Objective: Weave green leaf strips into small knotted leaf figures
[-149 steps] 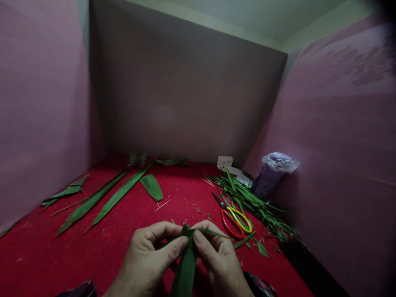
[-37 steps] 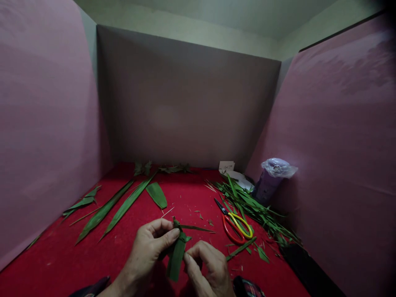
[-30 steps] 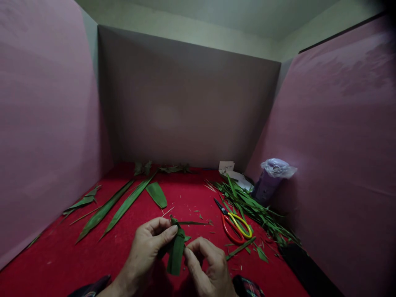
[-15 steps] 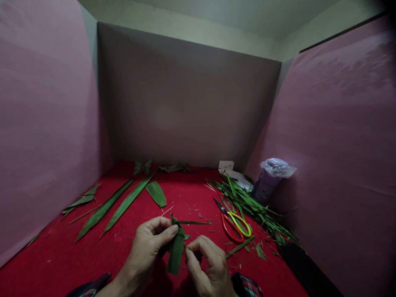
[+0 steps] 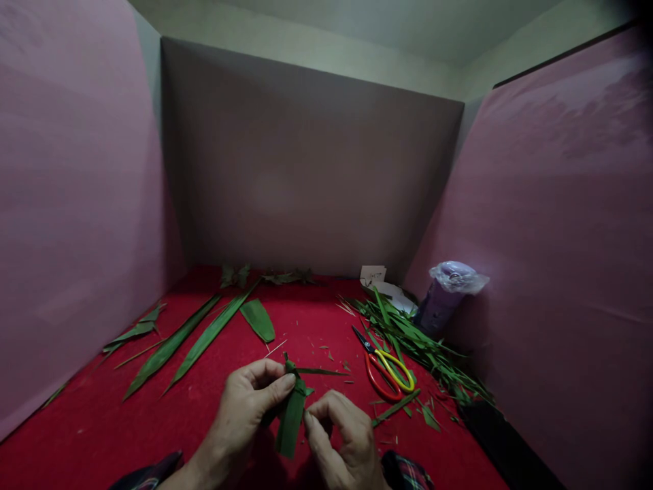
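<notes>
A folded green leaf piece hangs just above the red table surface at bottom centre. My left hand pinches its upper end between thumb and forefinger. My right hand is closed beside it, fingertips pressed against the leaf's right edge. A thin leaf strip sticks out to the right from the top of the fold.
Red-and-yellow scissors lie right of my hands. Behind them is a pile of narrow green leaves and a purple bottle wrapped in plastic. Long leaves lie at the left. Pink and grey panels wall in the table.
Since five seconds ago the camera has tilted up and the leaf has been folded shorter. Over the last second my hands have barely moved on it.
</notes>
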Available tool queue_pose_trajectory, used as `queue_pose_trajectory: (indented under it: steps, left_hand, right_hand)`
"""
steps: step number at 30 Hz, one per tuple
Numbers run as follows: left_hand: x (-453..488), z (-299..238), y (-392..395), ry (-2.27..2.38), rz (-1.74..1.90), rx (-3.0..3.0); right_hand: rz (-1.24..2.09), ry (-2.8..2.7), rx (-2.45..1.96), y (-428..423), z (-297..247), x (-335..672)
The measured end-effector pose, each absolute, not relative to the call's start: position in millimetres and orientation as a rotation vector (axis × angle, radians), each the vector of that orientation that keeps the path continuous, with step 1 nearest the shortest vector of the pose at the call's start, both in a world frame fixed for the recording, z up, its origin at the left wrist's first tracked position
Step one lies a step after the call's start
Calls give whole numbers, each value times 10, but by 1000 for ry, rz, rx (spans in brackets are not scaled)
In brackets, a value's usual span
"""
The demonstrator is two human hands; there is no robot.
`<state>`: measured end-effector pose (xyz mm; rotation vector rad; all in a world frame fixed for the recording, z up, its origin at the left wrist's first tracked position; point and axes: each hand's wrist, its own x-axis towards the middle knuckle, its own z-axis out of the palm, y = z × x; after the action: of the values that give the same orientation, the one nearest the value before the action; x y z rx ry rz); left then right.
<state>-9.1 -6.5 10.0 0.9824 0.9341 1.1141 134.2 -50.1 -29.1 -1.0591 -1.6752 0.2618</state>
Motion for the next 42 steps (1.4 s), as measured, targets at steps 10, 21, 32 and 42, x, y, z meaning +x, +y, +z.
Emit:
queue_pose_trajectory:
  steps: [10,21,32,42]
  left_hand:
    - [-111,121,-74,928,1099,994]
    - [-90,183,-112,836,1050,1058]
    - [-88,192,-155,619,998,1149]
    - [-127,166,-177,627,954,1064]
  right_hand:
    - [357,-1630,-1116,-492,-222,1376]
    - [734,-1431,-995,-531,-80,1440]
    - [689,-1474,-752,-605,87,1447]
    - [865,-1463,-744,-638,104,1484]
